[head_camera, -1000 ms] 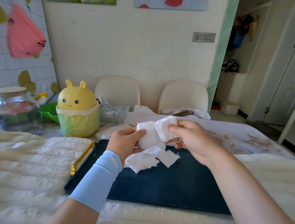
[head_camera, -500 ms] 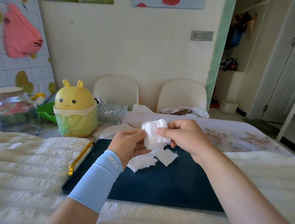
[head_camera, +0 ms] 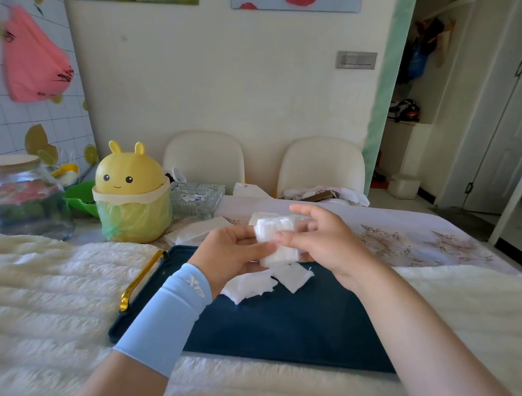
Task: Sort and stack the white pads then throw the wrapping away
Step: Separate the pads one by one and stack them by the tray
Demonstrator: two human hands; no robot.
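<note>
White fleece blanket (head_camera: 41, 276) covers the near table edge, and on it lies a dark blue tray (head_camera: 289, 326) with a gold handle (head_camera: 140, 279) at its left end. Far left stands a yellow rabbit-faced bin (head_camera: 130, 192) lined with a green bag. Above the tray's far edge, the left hand (head_camera: 232, 255) and right hand (head_camera: 322, 238) both clamp a stack of white pads (head_camera: 276, 237), its long axis running upright, tilted slightly right. More loose pads (head_camera: 265, 283), frayed at the edges, lie flat on the tray just below. The blue sleeve (head_camera: 167, 316) reads "XTP".
</note>
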